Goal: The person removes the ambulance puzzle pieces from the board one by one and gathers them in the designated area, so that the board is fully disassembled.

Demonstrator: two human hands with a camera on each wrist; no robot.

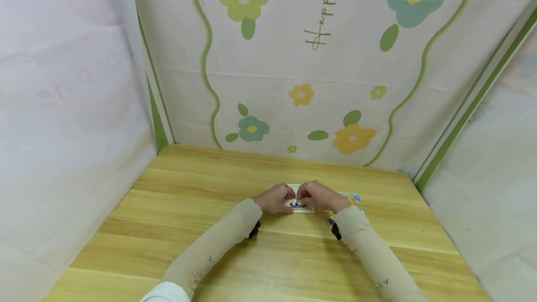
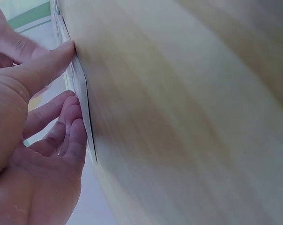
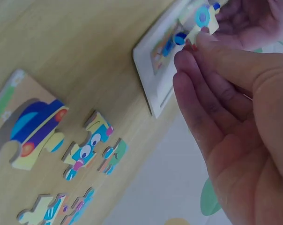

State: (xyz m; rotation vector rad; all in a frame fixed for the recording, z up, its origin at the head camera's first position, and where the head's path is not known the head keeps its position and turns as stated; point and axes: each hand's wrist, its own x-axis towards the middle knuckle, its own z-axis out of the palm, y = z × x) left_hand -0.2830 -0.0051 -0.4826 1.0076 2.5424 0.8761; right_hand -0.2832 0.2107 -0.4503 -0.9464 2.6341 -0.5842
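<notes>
A white-framed jigsaw board (image 1: 309, 210) lies flat on the table between both hands. My left hand (image 1: 274, 198) rests at its left side; in the left wrist view the thumb (image 2: 52, 63) touches the board's edge and the bent fingers (image 2: 76, 136) lie against its surface. Over the board, my right hand (image 1: 320, 196) pinches a small jigsaw piece (image 3: 203, 18) with a blue ring on it, between thumb and fingertips. The piece appears tilted above the printed picture (image 3: 165, 49). My right fingers hide part of the board.
Right of the board lie several loose jigsaw pieces: a large joined section with a blue car (image 3: 38, 117), a piece with cartoon eyes (image 3: 89, 145), a small green one (image 3: 114, 157) and others (image 3: 50, 208). Flower-printed cloth (image 1: 302, 59) stands behind the wooden table (image 1: 201, 185).
</notes>
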